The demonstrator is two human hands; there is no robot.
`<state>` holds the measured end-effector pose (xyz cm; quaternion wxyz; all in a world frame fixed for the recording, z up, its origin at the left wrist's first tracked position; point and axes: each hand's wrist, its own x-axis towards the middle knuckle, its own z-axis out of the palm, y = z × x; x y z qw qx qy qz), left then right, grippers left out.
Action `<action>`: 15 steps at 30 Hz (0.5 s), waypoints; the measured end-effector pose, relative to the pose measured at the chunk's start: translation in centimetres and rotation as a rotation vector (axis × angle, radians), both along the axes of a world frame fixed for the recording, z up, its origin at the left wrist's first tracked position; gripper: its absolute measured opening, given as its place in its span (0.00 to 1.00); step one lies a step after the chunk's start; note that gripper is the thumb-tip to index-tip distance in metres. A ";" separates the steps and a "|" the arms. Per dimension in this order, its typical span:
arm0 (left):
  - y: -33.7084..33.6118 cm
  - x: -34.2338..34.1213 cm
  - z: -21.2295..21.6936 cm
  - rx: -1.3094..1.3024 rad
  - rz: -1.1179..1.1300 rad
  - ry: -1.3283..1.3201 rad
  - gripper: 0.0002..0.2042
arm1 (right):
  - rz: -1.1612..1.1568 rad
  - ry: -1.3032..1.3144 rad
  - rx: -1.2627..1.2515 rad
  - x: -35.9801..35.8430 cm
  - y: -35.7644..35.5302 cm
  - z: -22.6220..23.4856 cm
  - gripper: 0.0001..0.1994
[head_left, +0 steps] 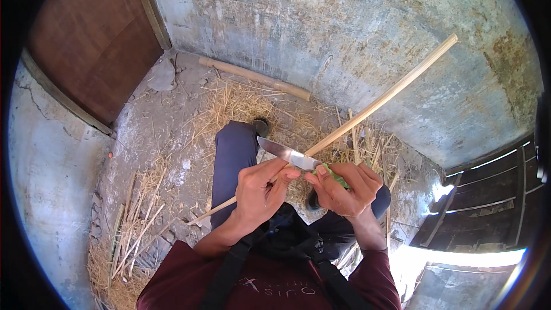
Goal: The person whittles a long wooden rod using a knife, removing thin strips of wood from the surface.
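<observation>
My left hand [261, 192] grips a long pale cane stick [384, 96] that runs from lower left up toward the right wall. A knife [286, 153] with a steel blade and green handle lies across the stick, and my right hand [344, 188] is closed on that handle. The blade edge rests on the stick just above my left fingers. My left thumb presses near the blade's back. My legs in dark blue trousers [234, 158] lie below the hands.
Straw and thin shavings [241, 103] cover the concrete floor. A thick pole [252, 77] lies along the far wall. Split cane strips [135, 224] are piled at lower left. A brown door [92, 34] stands at upper left, a dark slatted gate [488, 195] at right.
</observation>
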<state>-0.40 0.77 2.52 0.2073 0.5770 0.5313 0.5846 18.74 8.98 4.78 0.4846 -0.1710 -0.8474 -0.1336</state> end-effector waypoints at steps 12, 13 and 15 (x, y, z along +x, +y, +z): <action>-0.4 -0.2 0.5 -0.055 -0.002 -0.008 0.08 | -0.060 0.042 -0.014 1.0 0.4 0.8 0.16; -0.5 -0.3 0.5 -0.068 -0.004 -0.003 0.08 | -0.068 0.032 -0.021 1.0 0.4 0.8 0.15; -0.6 -0.4 0.2 -0.067 0.000 0.007 0.08 | -0.083 0.012 -0.034 1.1 0.2 0.8 0.15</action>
